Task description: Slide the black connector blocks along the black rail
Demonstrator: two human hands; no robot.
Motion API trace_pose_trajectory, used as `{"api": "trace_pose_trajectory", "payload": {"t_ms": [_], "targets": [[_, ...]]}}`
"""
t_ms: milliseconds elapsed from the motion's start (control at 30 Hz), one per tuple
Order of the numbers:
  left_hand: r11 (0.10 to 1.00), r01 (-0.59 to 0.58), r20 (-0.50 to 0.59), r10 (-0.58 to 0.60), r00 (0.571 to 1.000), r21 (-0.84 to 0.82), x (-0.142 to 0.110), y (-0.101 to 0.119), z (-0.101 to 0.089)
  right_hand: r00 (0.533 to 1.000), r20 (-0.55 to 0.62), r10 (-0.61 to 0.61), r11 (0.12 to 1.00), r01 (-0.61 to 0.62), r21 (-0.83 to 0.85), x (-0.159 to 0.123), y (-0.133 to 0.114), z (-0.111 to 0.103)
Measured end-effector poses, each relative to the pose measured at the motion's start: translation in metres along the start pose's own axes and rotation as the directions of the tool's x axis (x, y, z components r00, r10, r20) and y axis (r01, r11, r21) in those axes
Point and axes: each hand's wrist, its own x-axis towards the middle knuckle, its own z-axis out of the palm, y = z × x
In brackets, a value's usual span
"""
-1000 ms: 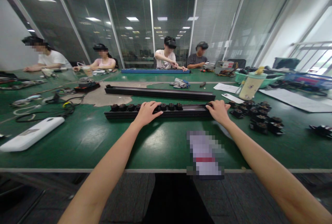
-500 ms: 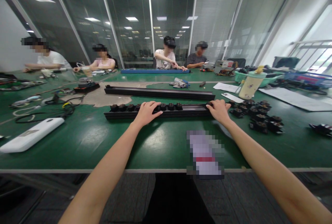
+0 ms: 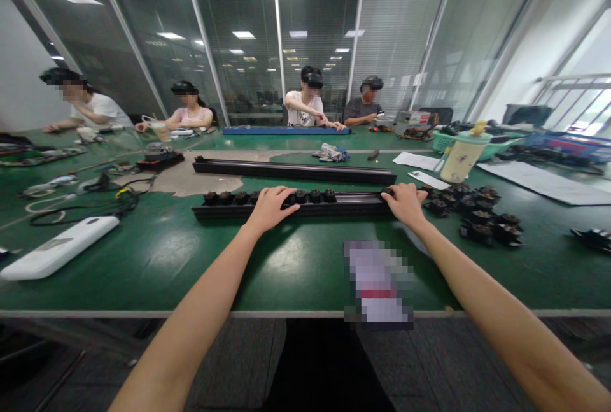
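A long black rail (image 3: 329, 209) lies crosswise in front of me, with several small black modules (image 3: 315, 196) seated in its channel toward the left. My left hand (image 3: 273, 209) grips the rail near its middle, fingers over the far side and thumb along the near edge. At the rail's right end, my right hand (image 3: 405, 203) is closed on another small black module (image 3: 387, 191), mostly covered by the fingers. Several loose modules of the same kind (image 3: 480, 214) lie in a cluster to the right of that hand.
A second black rail (image 3: 296, 171) lies just beyond. A pale bottle (image 3: 464, 156) and papers (image 3: 548, 181) are at right. A white power bank-like block (image 3: 60, 248) and cables (image 3: 45, 208) lie left. A blurred flat item (image 3: 379, 284) overlaps the near table edge. Co-workers sit opposite.
My hands and the rail look almost the same. At the far left, a co-worker has raised a hand toward the face.
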Motion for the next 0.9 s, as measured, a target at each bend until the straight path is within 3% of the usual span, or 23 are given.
{"api": "trace_pose_trajectory", "payload": {"t_ms": [900], "targets": [[1.000,-0.020,-0.010,0.020,1.000,0.010,0.0008,-0.0043,0.0034,0.999,-0.012,0.042,0.999,-0.042,0.008,-0.0003,0.0030,0.0000]]}}
